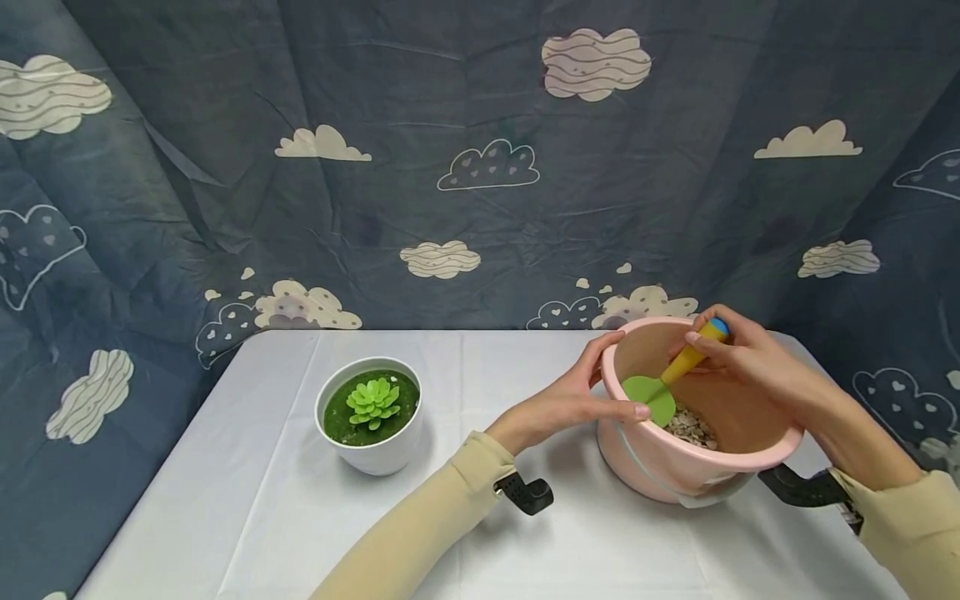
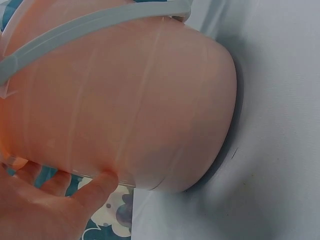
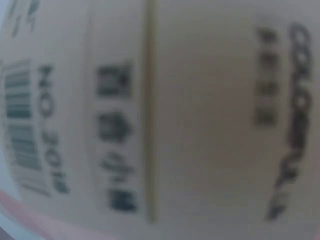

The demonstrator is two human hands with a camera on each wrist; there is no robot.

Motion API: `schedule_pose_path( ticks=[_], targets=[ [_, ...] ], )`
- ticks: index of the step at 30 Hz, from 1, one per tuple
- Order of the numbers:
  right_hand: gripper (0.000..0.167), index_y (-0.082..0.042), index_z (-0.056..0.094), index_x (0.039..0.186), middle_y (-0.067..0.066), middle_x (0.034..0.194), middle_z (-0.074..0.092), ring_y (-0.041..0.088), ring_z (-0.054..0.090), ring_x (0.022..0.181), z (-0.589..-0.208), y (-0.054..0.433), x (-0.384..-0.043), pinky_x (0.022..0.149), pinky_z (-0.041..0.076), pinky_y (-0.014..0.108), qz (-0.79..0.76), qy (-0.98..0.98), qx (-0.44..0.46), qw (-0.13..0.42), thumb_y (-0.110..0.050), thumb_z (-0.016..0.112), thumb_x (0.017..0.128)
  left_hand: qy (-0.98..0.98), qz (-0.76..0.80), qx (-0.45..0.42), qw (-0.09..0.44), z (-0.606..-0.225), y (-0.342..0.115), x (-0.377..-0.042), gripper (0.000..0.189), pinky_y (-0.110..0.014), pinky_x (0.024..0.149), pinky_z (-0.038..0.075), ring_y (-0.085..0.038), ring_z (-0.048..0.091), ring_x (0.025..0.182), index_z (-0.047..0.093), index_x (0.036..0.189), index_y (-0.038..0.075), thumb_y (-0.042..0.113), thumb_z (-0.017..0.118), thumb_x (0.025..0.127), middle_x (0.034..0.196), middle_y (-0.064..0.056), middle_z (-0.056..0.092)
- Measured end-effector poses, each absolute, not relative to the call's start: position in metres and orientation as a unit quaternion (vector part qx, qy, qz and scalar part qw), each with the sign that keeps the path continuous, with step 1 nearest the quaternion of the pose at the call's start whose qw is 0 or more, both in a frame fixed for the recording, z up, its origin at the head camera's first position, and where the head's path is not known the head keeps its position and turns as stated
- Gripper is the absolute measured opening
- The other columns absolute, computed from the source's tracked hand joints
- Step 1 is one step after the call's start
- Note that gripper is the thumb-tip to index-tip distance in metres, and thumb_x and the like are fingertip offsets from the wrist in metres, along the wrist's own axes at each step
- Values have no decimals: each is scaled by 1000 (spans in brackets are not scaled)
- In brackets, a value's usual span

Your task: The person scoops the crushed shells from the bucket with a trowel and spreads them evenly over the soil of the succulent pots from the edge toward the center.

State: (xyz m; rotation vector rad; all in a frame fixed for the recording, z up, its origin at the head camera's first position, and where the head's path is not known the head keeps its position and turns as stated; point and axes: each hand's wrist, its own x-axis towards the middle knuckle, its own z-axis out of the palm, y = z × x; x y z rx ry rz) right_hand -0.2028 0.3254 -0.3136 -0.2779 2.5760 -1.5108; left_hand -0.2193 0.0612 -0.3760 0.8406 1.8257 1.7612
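Note:
A pink bucket (image 1: 637, 467) leans on the white table at the right, with pale loose chips or pebbles (image 1: 692, 428) at its bottom. My left hand (image 1: 566, 402) grips its left rim, the thumb lying over the edge; in the left wrist view, fingers (image 2: 97, 192) press against the outer wall. A toy shovel (image 1: 686, 364) with a green blade, yellow handle and blue end is held by its handle in my right hand (image 1: 757, 358). Its blade is at the bucket's mouth, near my left thumb. The right wrist view is filled by a blurred printed label (image 3: 210, 125).
A white pot (image 1: 378, 457) with a green succulent (image 1: 373, 403) stands on the left part of the table (image 1: 277, 500). A grey bucket handle (image 2: 95, 30) hangs down the bucket's outside. Dark cloth with cloud prints (image 1: 480, 100) closes off the back and sides.

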Motion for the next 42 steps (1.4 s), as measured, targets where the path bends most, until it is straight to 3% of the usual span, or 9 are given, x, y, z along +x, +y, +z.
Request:
schedule_pose_path(
  ticks=[6, 11, 20, 27, 37, 42],
  targets=[
    [27, 1, 37, 120, 18, 111, 63, 24, 67, 100, -314, 325, -208, 82, 56, 36, -546, 817, -125, 135, -16, 50, 104, 667, 638, 310, 230, -375, 59, -220, 88, -43, 109, 32, -3, 23, 140, 21, 151, 45, 30, 76, 84, 155, 21, 20],
    [30, 4, 36, 120, 22, 112, 62, 28, 66, 102, -312, 325, -210, 84, 55, 38, -554, 808, -133, 153, -16, 50, 104, 663, 636, 322, 229, -372, 58, -220, 87, -38, 109, 32, -7, 25, 141, 21, 154, 39, 28, 74, 85, 155, 18, 22],
    [23, 3, 39, 117, 23, 108, 64, 34, 67, 99, -309, 326, -211, 81, 55, 48, -547, 804, -148, 178, -15, 49, 104, 663, 639, 318, 226, -371, 59, -221, 87, -36, 106, 34, -8, 25, 141, 22, 153, 38, 29, 75, 85, 155, 19, 22],
    [29, 0, 38, 121, 25, 107, 63, 33, 68, 95, -312, 321, -207, 78, 55, 50, -533, 825, -97, 158, -19, 51, 104, 672, 637, 304, 226, -374, 59, -220, 86, -39, 105, 36, -4, 24, 140, 24, 150, 46, 31, 76, 83, 153, 25, 21],
    [35, 5, 34, 124, 20, 102, 67, 31, 70, 89, -311, 322, -204, 73, 56, 49, -531, 831, -76, 145, -20, 48, 104, 665, 650, 297, 219, -376, 60, -218, 86, -39, 107, 35, -3, 26, 139, 26, 150, 41, 29, 77, 83, 152, 24, 24],
    [35, 3, 35, 122, 14, 97, 70, 29, 72, 84, -310, 323, -201, 69, 57, 47, -529, 840, -68, 100, -24, 48, 105, 659, 654, 302, 217, -376, 60, -217, 86, -38, 106, 36, -6, 26, 140, 26, 150, 40, 27, 77, 83, 153, 23, 24]
  ],
)
